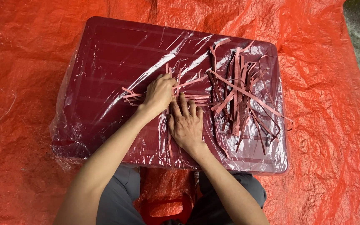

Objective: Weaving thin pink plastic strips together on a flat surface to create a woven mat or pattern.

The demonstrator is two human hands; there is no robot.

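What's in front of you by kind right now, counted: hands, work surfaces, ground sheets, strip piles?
Hands: 2, left hand and right hand, both on the crossed strips
Dark red table wrapped in clear film: 1
Orange tarp: 1
Groups of pink strips: 2, the crossed strips and a loose pile; single strips too tangled to count
Total: 6

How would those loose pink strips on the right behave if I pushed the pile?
The pink strips look thin and curl, so probably floppy and light. They overlap in a tangle, so likely drag together. The clear plastic film beneath looks glossy, so they may slide.
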